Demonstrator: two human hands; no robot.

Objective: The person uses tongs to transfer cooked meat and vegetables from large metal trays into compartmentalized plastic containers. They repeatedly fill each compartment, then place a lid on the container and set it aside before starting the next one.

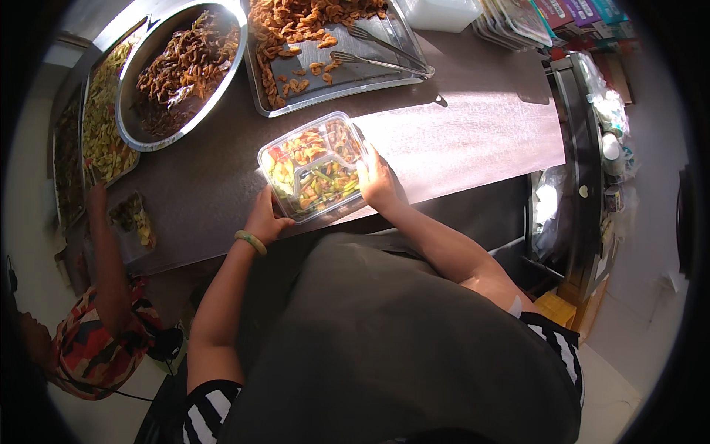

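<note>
Both my hands grip a clear plastic compartment meal box [313, 166] near the table's front edge. My left hand [266, 219], with a bangle at the wrist, holds its lower left corner. On its right side, my right hand [377, 176] has the fingers on the rim and wall. A clear lid seems to cover the box. Inside, cut vegetables, orange-brown fried pieces and dark brown strips lie in separate compartments. Just beyond the box stands a metal tray [344, 91] of fried pieces, with metal tongs [388, 55] resting in it.
Left of that tray stand a steel bowl [126, 114] of dark brown food and a tray of yellow-green vegetables [105, 119]. A co-worker's hand [97, 194] reaches there, near another part-filled box [133, 222]. Stacked lids [513, 25] and a white container [441, 14] sit at the back right.
</note>
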